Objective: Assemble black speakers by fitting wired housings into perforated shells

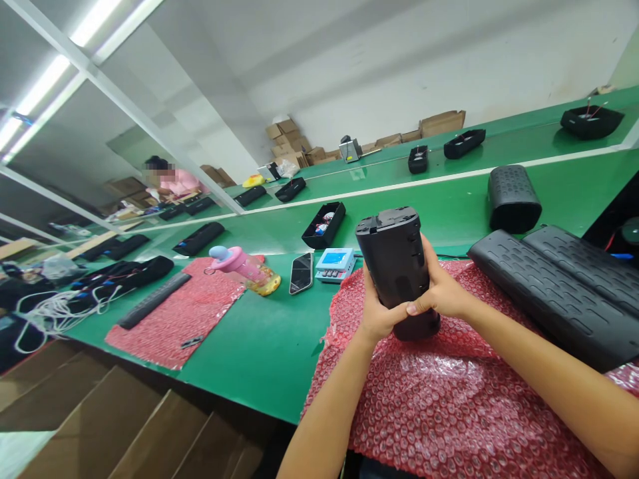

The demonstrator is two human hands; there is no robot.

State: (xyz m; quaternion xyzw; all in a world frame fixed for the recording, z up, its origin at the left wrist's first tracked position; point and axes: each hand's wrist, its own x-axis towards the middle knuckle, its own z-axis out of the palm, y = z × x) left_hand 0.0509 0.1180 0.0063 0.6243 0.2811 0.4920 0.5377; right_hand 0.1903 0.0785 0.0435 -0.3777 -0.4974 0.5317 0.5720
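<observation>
A black plastic housing [394,256], shaped like a speaker case, stands nearly upright between my hands over the pink bubble wrap [424,399]. My left hand [378,309] grips its lower left side, the thumb laid across the front. From the right, my right hand [442,286] wraps round it, its thumb meeting the left one. The fingers behind the case are hidden. Close to the right lie black dimpled cover panels [564,293]. Behind them another black dimpled case [514,198] stands on the green bench.
Left of my hands are a light-blue device [335,265] with a screen, a phone [301,273] and a pink drinking bottle [249,269]. An open black shell [324,225] with wires sits behind. White cables [64,313] lie far left. A person [174,183] in pink works across the bench.
</observation>
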